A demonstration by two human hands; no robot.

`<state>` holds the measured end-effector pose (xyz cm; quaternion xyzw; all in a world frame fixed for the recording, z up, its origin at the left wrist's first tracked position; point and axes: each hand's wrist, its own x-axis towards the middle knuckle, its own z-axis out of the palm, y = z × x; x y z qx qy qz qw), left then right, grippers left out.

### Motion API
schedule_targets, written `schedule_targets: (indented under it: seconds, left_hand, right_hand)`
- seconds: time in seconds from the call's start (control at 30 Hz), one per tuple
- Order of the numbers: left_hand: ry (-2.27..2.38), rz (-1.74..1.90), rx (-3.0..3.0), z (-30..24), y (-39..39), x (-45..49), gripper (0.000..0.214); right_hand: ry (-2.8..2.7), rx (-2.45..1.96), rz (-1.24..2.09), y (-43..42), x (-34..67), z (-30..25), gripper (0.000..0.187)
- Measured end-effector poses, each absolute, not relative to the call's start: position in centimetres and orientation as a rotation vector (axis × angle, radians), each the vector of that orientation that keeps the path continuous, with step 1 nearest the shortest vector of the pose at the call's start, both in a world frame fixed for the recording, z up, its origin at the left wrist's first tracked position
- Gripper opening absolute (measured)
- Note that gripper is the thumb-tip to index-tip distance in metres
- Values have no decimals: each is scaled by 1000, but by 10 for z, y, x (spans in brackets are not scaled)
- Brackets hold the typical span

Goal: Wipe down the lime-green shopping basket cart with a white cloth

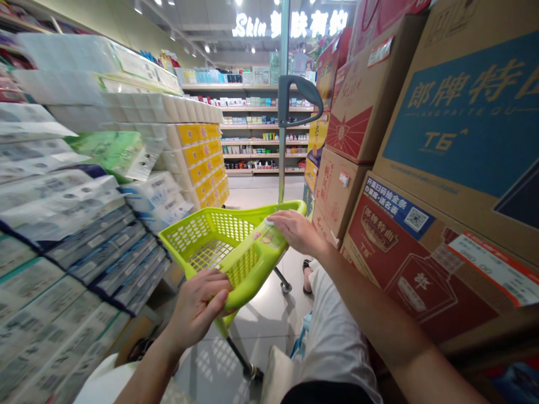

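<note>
Plastic makes up most of my bright yellow-green shopping cart with a holey basket [229,224], in the middle of the frame. I guess it's light, stiff and a bit slippery. Both ends of its thick, smooth green handle [259,279] look best to hold: my left hand [199,310] curls on the lower-left end, my right hand [300,231] on the upper-right.
</note>
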<state>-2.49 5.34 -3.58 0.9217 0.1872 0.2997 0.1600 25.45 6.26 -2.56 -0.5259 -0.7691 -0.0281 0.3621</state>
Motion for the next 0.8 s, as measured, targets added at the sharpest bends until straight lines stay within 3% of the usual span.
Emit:
schedule_targets:
  seconds: [0.17,0.5,0.8]
  left_hand:
    - [513,810,2651,-39,58,-26,48]
    - [549,776,2609,-43,58,-28,51]
    - [679,829,2561,-43,62,-46,48]
  right_hand:
    - [-2176,-1098,-63,34,221,-21,31]
    - [-1843,-1439,-52,91,312,-40,55]
    - [-1770,-1408,-215,76,299,-55,47]
